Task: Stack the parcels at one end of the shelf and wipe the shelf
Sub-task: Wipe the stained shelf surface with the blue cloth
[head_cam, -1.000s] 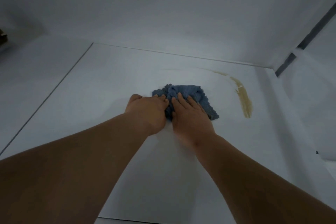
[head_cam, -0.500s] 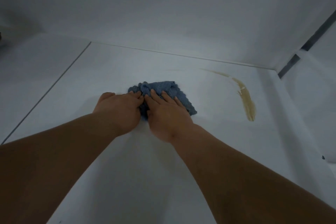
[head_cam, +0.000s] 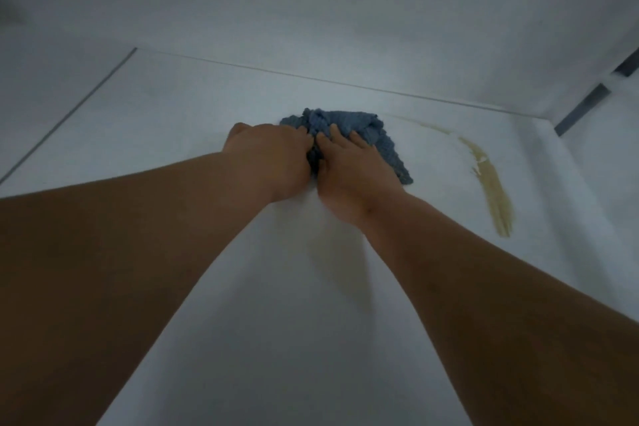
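Pressing down on a blue cloth (head_cam: 349,135) with both hands is pretty much the whole scene in the head view, the only one there is. The cloth is bunched up on the white shelf (head_cam: 179,121), roughly mid-shelf and toward the far side, not far from the back wall (head_cam: 311,10).

The left hand (head_cam: 269,162) sits on the left part of the cloth, back of the hand up, fingers bent forward onto the fabric. Whether they're really curled into it I can't tell; the fingertips are lost in the folds. The right hand (head_cam: 349,173) is just beside it, practically touching, and its fingers lie fairly straight and spread flat on top of the cloth, so that grip is more of an open-palm press than a clamp. Both forearms come in from the near edge and fill a lot of the lower frame.

Off to the right of the cloth there's a yellowish-brown smear (head_cam: 491,183) on the shelf. It starts thin near the cloth's far right corner and curves toward the near right, getting wider. The cloth and the thick part of the smear are apart.

A thin dark seam (head_cam: 69,117) runs diagonally along the shelf's left side. At the far right a dark grey strip (head_cam: 581,109) shows beside the right side wall. No parcels are in view, so I can't say where they are.
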Available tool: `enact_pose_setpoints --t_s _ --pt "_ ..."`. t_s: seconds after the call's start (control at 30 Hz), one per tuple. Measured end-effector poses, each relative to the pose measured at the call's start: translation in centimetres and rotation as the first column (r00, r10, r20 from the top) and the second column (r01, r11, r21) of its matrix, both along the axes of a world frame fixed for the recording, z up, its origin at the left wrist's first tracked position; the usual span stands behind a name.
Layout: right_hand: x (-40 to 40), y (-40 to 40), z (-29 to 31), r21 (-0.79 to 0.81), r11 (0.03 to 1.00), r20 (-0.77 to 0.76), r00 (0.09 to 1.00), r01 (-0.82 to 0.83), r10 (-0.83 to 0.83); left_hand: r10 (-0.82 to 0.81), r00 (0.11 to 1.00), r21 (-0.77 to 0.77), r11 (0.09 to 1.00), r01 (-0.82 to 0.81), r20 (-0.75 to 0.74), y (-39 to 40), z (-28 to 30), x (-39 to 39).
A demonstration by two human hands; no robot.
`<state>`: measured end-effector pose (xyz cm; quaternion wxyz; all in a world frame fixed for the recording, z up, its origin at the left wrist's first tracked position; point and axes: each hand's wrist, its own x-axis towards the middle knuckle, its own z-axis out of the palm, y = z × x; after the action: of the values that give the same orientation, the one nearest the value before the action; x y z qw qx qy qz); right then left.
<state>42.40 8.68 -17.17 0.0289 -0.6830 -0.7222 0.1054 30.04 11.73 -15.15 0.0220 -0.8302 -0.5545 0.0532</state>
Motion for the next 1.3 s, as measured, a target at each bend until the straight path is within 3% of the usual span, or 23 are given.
enact_pose_setpoints --t_s 0.13,0.33,0.57,0.8,1.3 --pt "-1.2 0.6 0.8 -0.055 0.998 0.03 1.0 -0.008 0.01 -0.037 0.999 -0.008 0.999 0.037 -0.004 1.0 -0.1 -1.4" --pt "-1.4 3.4 1.2 -0.075 0.997 0.028 1.0 -0.011 0.014 0.071 0.997 -0.067 0.995 -0.071 -0.005 3.7 -0.2 -1.8" --pt "0.7 8.4 1.0 -0.078 0.997 0.03 1.0 0.009 -0.007 0.087 0.995 -0.087 0.993 -0.083 0.048 8.6 -0.3 0.2" --pt "4.2 10.9 1.3 -0.091 0.995 0.029 0.999 0.037 -0.035 0.006 1.0 -0.116 0.993 -0.005 0.014 11.8 -0.4 3.3" --pt "16.6 9.7 1.2 -0.079 0.99 0.059 0.992 0.12 -0.115 -0.081 0.997 -0.087 0.993 0.081 0.006 9.8 0.9 15.5"
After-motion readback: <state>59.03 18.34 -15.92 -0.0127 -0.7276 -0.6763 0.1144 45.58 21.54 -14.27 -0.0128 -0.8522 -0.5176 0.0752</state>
